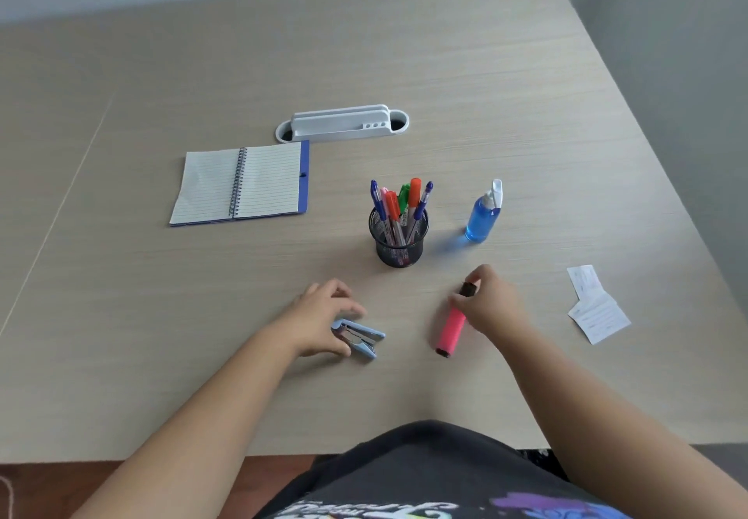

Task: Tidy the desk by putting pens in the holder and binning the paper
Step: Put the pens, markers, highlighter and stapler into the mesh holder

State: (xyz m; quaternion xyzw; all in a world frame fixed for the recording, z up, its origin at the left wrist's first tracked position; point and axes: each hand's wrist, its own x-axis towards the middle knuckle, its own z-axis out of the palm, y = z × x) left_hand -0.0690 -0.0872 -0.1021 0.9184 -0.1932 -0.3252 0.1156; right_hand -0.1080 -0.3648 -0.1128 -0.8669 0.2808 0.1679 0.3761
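A black mesh pen holder [398, 241] stands mid-desk with several coloured pens [398, 203] upright in it. A pink highlighter [451, 328] with a black cap lies in front of it; my right hand [491, 302] grips its capped upper end with the fingertips. My left hand [324, 316] rests on a light blue stapler [360, 338], fingers curled around its rear. Small white paper slips [597, 304] lie flat near the desk's right edge.
An open spiral notebook [241, 182] lies at the back left. A white cable-port organiser [342, 124] sits behind it. A blue spray bottle [483, 213] stands right of the holder. The desk's front edge [162, 458] is close to my body.
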